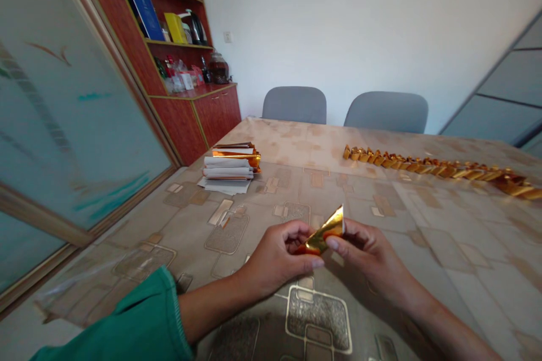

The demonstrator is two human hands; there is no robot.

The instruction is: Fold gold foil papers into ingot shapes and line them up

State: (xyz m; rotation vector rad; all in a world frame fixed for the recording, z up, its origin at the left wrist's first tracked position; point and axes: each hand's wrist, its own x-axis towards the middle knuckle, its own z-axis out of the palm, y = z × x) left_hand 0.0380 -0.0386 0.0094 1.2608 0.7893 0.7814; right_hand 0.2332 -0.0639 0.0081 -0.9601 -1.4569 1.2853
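Note:
A folded piece of shiny gold foil paper (322, 235) is held between my two hands, just above the table. My left hand (284, 249) grips its lower left end, thumb in front and fingers curled behind. On the other side, my right hand (364, 245) pinches the right edge between thumb and fingers. The paper tapers to a point at the upper right, where a thin white edge shows. Beyond my left hand lies a stack of paper sheets (228, 172), pale on one side with gold foil showing at places. A long row of folded gold foil pieces (423, 166) stretches along the right.
A patterned cloth covers the table (249, 321). Two grey chairs (294, 104) stand at its far edge by the white wall. At the left are a red wooden cabinet (220, 113) with bottles and boxes, and a frosted glass door (76, 107).

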